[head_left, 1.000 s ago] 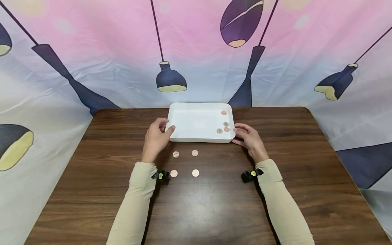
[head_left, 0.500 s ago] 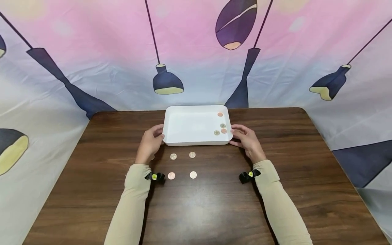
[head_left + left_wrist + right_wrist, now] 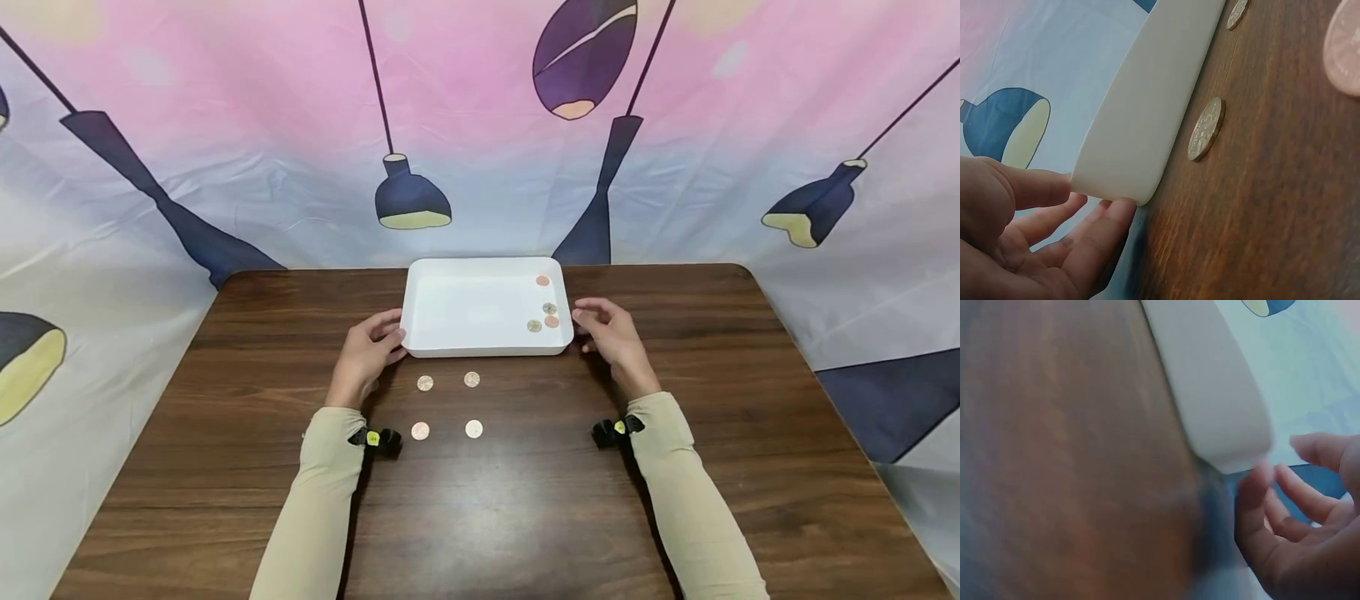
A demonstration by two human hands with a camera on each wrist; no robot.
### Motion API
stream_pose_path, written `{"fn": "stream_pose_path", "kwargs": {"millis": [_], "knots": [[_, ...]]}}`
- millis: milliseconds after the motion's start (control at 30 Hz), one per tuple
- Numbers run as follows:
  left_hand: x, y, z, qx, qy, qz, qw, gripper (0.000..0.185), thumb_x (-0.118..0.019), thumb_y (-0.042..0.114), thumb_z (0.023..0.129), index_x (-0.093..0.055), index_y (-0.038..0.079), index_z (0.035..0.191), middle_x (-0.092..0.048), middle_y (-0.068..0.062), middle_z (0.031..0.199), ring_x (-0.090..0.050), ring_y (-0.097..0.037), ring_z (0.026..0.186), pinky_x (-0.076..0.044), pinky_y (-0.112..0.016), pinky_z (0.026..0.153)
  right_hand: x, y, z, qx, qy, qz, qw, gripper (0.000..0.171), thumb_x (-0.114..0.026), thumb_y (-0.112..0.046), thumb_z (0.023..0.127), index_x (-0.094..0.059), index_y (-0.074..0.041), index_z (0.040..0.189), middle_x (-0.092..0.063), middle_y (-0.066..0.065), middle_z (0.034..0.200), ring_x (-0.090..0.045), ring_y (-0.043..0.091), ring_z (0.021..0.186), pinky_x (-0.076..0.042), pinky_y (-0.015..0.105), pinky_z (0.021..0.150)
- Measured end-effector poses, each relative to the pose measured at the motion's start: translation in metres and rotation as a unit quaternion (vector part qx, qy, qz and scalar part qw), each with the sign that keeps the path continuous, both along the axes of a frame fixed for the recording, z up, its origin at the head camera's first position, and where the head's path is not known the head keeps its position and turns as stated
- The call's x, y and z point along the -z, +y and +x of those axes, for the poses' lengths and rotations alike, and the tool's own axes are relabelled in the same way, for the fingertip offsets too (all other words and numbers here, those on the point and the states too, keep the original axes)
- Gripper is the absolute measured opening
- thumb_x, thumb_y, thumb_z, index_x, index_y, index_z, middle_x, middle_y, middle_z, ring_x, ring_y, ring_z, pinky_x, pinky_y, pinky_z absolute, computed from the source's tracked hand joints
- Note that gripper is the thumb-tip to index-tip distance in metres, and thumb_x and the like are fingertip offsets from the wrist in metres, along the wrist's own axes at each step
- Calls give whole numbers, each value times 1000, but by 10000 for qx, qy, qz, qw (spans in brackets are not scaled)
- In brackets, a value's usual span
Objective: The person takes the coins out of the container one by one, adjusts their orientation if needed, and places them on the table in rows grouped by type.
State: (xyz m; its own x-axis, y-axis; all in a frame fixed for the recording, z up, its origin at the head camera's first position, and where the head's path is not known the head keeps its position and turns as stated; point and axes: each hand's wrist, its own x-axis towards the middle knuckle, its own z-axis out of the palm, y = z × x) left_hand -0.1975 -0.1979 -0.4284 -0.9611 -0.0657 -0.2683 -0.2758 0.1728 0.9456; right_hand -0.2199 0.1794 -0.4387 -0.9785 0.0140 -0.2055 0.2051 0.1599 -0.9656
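Your right hand [image 3: 611, 337] has come off the shallow white rectangular plastic tray [image 3: 450, 346], which it was touching half a second ago; the tray itself has barely shifted. It sits flat on the dark brown wood-grain table [image 3: 750, 467], near the far edge and roughly centred. Four small coins [image 3: 546, 305], some copper and some silvery, lie inside along the tray's right side.

Your left hand [image 3: 367, 354] touches the tray's near-left corner, fingers relaxed and slightly spread; in the left wrist view the fingertips [image 3: 1116, 212] meet the rounded corner of the tray [image 3: 1147, 125] without curling round it. Your right hand hovers just beside the near-right corner, fingers loosely bent and apart, holding nothing; in the right wrist view the fingers [image 3: 1260, 506] are very close to the tray [image 3: 1216, 394].

Four more round coins [image 3: 447, 405] lie on the table just in front of the tray, between your forearms, two nearer the tray and two nearer you. Behind the table hangs a pink and pale blue fabric backdrop printed with dark pendant lamps [image 3: 225, 125].
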Motion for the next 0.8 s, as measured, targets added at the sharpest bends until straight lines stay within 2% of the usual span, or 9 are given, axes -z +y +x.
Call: {"fn": "stream_pose_path", "kwargs": {"millis": [133,233,333,433,500,567,667,733,800], "knots": [[0,1,-1,-31,-11,83,10000,48,-54,5,109,-48,4,157,-51,-26,149,-58,-36,129,-59,-26,93,-16,0,-3,-239,582,603,9962,35,-65,-16,105,-64,3,134,-68,15,106,-52,17,75,-44,23,57],[1,2,-2,-76,-61,79,9999,47,-55,6,110,-49,5,156,-52,-25,149,-59,-34,128,-59,-24,91,-26,-5,-10,-751,963,1343,9834,28,-66,-11,103,-68,3,128,-72,19,104,-54,19,69,-44,23,55],[2,3,-1,-97,-83,52,9999,47,-55,7,110,-49,5,156,-52,-25,149,-59,-33,128,-59,-23,90,-32,-14,-20,-1346,1129,2158,9605,23,-62,-5,101,-70,2,121,-75,18,100,-59,17,65,-44,22,52],[2,2,1,-98,-56,52,9999,47,-54,7,110,-49,4,156,-52,-25,149,-59,-33,128,-59,-23,89,-36,-26,-31,-1995,892,2688,9381,23,-57,0,99,-69,2,118,-74,17,99,-59,15,59,-43,25,49],[2,2,1,-87,-30,109,9999,47,-53,7,110,-48,3,156,-52,-25,150,-58,-33,128,-59,-23,89,-37,-34,-36,-2410,770,3104,9163,21,-56,1,99,-69,1,116,-72,16,99,-58,16,61,-44,26,51],[3,2,1,-93,-15,134,9999,47,-53,7,110,-48,2,156,-51,-26,150,-59,-33,126,-60,-24,89,-35,-42,-39,-2763,797,3568,8888,18,-59,2,99,-69,1,114,-70,16,100,-58,19,66,-46,28,57],[5,2,1,-90,-7,188,9998,47,-54,7,110,-48,1,156,-52,-27,149,-60,-31,124,-60,-25,90,-32,-50,-42,-2998,1024,4184,8512,13,-64,2,97,-70,0,108,-71,16,101,-61,23,81,-51,33,72],[6,2,1,-75,5,200,9998,47,-54,8,110,-48,1,156,-52,-27,149,-61,-30,123,-60,-25,90,-30,-53,-43,-3010,1112,4403,8386,13,-63,4,96,-71,-1,104,-72,15,100,-62,26,87,-53,38,79],[6,1,0,-75,2,206,9998,47,-54,8,110,-49,2,156,-52,-26,148,-60,-30,124,-59,-25,90,-28,-56,-44,-2984,1143,4478,8351,14,-61,5,95,-72,-1,102,-73,14,100,-64,28,91,-54,42,85]]}}
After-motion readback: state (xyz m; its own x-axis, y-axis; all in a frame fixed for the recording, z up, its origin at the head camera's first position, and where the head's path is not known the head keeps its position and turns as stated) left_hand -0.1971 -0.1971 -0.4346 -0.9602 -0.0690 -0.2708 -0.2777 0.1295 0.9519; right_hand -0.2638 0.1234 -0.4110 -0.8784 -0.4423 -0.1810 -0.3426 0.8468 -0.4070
